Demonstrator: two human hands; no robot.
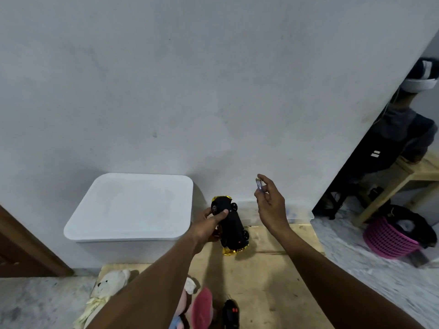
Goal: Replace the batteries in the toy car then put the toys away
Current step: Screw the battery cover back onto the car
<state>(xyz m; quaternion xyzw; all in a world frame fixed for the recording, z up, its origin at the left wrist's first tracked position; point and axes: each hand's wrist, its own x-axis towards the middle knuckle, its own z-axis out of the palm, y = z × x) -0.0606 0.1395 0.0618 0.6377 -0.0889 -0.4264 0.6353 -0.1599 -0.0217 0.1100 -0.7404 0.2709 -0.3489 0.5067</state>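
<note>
My left hand (209,224) grips a black and gold toy car (234,227), held upside down with its dark underside and wheels facing up, above a low wooden table (268,276). To its right, my right hand (270,203) is raised and pinches a small battery (259,185) upright between thumb and fingertips, apart from the car. A black remote control (231,314) with red buttons lies on the table near the front edge.
A white lidded storage box (133,207) stands left of the car against the wall. A cream teddy bear (107,288) and a pink plush toy (199,305) lie at the table's near left. A pink basket (389,238) and a wooden bench (403,176) stand at right.
</note>
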